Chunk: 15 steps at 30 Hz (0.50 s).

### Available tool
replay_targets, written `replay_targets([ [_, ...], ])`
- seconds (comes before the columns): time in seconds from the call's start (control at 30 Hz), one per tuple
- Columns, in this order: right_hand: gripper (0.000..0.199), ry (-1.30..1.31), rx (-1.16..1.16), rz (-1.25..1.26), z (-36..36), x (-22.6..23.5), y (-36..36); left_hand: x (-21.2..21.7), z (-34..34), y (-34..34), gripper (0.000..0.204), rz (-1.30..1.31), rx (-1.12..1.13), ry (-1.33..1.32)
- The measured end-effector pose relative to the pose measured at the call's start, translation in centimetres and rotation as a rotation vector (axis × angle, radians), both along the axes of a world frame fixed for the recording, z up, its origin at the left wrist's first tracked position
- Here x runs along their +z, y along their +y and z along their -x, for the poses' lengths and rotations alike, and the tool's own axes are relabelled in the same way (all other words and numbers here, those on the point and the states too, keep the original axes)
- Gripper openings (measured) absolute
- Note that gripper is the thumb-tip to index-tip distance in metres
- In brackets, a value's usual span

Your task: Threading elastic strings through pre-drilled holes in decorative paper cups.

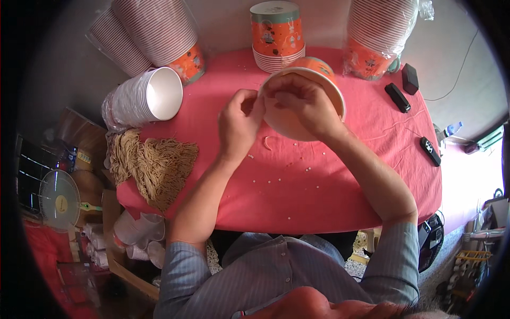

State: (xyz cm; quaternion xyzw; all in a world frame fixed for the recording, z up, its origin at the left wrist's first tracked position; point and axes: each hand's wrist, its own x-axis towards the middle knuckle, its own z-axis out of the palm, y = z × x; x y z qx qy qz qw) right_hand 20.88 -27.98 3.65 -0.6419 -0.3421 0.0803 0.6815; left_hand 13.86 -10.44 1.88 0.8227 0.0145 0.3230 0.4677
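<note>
Between our two hands, over the far middle of the desk (255, 207), is a round paper bucket (291, 125), tilted so that its wide mouth and pale inside face us, with a strip of its orange printed wall showing at the far side. Our left hand (239, 122) is at the left edge of its rim, the fingers curled in, with a small gap by the thumb; we cannot tell whether they grip the rim. Our right hand (303, 101) reaches across the mouth, its fingers bent toward the upper left of the rim and close to the left hand; their tips are hidden, so we cannot tell what they have hold of. Below, on the pink-red cloth, we see a small curved strip (268, 143) and scattered pale bits. Just beyond the bucket stands an upside-down orange stack (276, 40); tall wrapped stacks rise at the back left (159, 37) and back right (376, 37). To our left lie a wrapped white stack (146, 98) on its side and, nearer us, a bundle of tan strands (154, 165). Three dark objects (397, 98) are near the right edge. Off the desk, to our left, are a round fan (59, 199) and an open carton (125, 271) holding more containers.
</note>
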Motion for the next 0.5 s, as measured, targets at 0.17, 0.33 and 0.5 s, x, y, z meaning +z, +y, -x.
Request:
replay_targets([
  [0.17,0.028,-0.162,-0.195,0.315,-0.7,-1.4,-0.3,-1.0,-0.9,1.4,0.018,0.228,-0.132,0.161],
  [0.33,0.027,-0.216,-0.106,0.489,-2.0,-4.4,0.8,-0.8,-0.6,0.8,0.02,0.088,-0.105,0.216],
  [0.5,0.021,-0.202,-0.196,0.357,-0.9,-2.7,0.0,-0.4,0.1,0.3,0.016,0.186,-0.161,0.206],
])
